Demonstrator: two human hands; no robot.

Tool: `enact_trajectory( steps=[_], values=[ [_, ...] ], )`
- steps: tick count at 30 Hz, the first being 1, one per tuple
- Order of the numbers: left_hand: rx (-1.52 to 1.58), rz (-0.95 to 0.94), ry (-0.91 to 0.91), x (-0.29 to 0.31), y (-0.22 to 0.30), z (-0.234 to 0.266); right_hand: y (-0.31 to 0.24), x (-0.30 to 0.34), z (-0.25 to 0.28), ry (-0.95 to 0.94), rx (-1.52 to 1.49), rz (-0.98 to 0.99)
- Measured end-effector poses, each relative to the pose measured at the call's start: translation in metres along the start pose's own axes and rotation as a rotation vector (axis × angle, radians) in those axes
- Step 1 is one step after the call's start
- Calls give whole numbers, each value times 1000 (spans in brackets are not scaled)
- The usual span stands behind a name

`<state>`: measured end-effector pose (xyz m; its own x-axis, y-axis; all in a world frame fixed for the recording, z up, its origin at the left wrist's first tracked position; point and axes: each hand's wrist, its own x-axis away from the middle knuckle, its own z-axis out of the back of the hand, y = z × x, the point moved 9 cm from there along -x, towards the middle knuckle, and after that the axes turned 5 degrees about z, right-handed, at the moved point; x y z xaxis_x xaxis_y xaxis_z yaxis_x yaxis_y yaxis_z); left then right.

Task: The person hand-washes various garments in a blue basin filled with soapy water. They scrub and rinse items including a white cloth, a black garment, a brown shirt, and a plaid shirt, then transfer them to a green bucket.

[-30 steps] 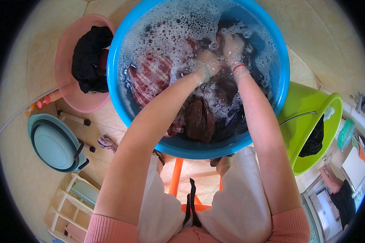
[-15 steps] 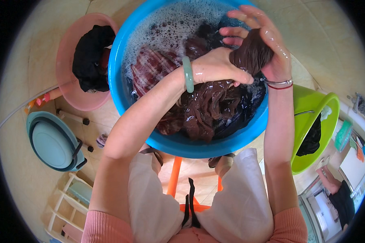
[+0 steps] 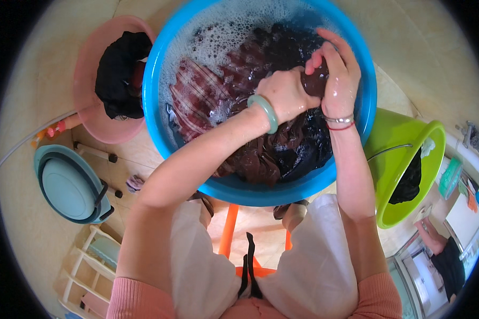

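A large blue basin [image 3: 155,119] holds sudsy water and soaking clothes. My left hand [image 3: 288,94], with a green bangle on its wrist, is closed round a wet dark brown garment [image 3: 315,80]. On the right, my right hand [image 3: 339,80] curls its fingers over the same bunched cloth, close to the left one. The lower part of the brown cloth hangs down into the basin, partly hidden under my left wrist. A red plaid garment [image 3: 191,101] lies in the suds to the left, and dark cloth [image 3: 290,48] soaks beyond my hands.
A pink basin [image 3: 85,101] with black clothing [image 3: 123,74] stands at the left. Below it are a teal folding basin [image 3: 69,186] and a white rack [image 3: 74,276]. At the right, a tilted green bucket [image 3: 380,138] holds dark cloth. An orange stool [image 3: 229,228] is under me.
Both hands have come lower and closer together over the water. My right hand's fingers have folded in over the brown cloth, which is bunched smaller between the hands.
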<state>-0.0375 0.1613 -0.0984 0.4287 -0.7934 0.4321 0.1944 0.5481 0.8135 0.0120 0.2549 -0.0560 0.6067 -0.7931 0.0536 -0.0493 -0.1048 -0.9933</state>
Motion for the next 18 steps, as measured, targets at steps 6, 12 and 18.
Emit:
enact_trajectory(
  steps=[6,12,18],
  values=[
    [214,-342,133,41,50,33,-80,11,8,-43,-429,92],
    [253,-773,355,72,77,88,-177,20,33,-157,-642,379],
    [1083,149,-117,54,-20,30,-181,24,14,-418,-468,529]
  ],
)
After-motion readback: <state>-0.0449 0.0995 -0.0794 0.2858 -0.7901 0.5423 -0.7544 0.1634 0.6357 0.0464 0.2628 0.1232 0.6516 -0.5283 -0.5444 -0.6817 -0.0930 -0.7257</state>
